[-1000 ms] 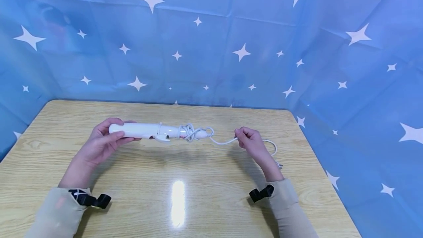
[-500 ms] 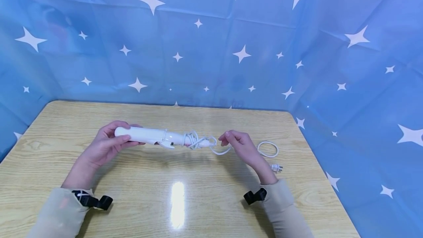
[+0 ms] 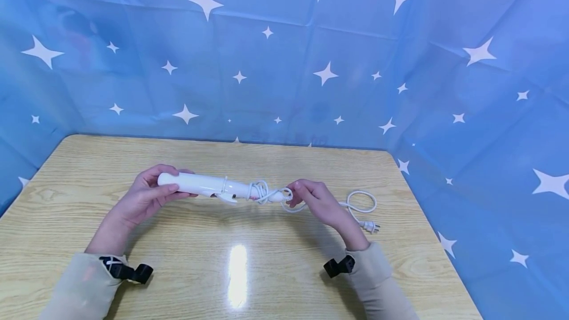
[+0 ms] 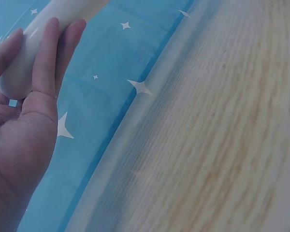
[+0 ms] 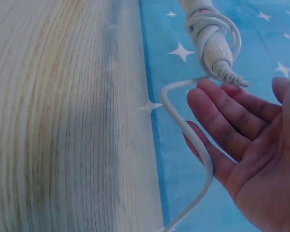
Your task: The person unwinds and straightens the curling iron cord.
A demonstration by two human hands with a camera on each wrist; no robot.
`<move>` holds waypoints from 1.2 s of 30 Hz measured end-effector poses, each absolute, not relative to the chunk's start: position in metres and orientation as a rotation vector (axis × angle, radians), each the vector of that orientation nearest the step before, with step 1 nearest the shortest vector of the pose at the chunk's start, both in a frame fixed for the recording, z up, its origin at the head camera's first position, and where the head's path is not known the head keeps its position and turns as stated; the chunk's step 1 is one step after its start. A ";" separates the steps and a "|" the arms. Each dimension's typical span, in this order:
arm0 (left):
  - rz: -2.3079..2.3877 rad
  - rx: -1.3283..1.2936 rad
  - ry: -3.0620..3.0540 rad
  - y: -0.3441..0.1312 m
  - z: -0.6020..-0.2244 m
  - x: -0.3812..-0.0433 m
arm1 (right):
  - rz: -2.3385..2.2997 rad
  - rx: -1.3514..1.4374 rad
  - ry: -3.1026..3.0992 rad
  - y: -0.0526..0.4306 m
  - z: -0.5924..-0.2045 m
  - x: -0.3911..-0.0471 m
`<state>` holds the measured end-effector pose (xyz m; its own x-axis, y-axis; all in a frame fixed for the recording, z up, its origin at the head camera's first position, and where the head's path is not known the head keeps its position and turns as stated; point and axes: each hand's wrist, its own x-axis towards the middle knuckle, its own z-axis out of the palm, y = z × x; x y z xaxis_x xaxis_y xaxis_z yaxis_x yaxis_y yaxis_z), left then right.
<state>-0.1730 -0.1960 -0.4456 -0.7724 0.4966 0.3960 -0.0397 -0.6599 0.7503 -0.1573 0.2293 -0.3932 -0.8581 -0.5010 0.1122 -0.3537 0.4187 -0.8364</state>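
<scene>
A white curling iron (image 3: pixel 200 184) is held up level over the table, its small lever (image 3: pixel 226 198) hanging below the middle. My left hand (image 3: pixel 144 195) grips its rounded end between thumb and fingers, as the left wrist view also shows the barrel (image 4: pixel 26 63) there. The white cord (image 3: pixel 263 192) is wound in loops round the handle's other end. Close to that end is my right hand (image 3: pixel 317 202), fingers loosely spread by the ribbed cord sleeve (image 5: pixel 227 75). A free stretch of cord (image 5: pixel 195 140) runs along its little finger.
The rest of the cord makes a loop (image 3: pixel 362 193) on the wooden table (image 3: pixel 186 270), right of my right hand. Its plug (image 3: pixel 369 226) lies beside it. A blue star-printed cloth (image 3: pixel 284 88) hangs behind the table and along the right side.
My right hand has let go of the cord it pinched and moved left to the handle's end. The curling iron has shifted slightly right and down with my left hand.
</scene>
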 end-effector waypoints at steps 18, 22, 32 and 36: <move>2.471 0.809 1.179 -0.195 -0.451 -0.171 | -1.508 -0.663 2.366 0.219 -0.400 -0.153; 2.476 0.806 1.159 -0.195 -0.451 -0.172 | -1.484 -0.666 2.365 0.217 -0.403 -0.153; 2.476 0.767 1.215 -0.194 -0.452 -0.171 | -1.485 -0.701 2.421 0.216 -0.408 -0.152; 2.481 0.785 1.186 -0.194 -0.452 -0.171 | -1.519 -0.708 2.419 0.216 -0.408 -0.152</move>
<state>-0.1714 -0.1938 -0.4517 -0.8128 0.4641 0.3520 -0.0176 -0.6235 0.7816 -0.1517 0.2164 -0.4078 -0.8656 -0.4936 0.0839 -0.2900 0.3577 -0.8877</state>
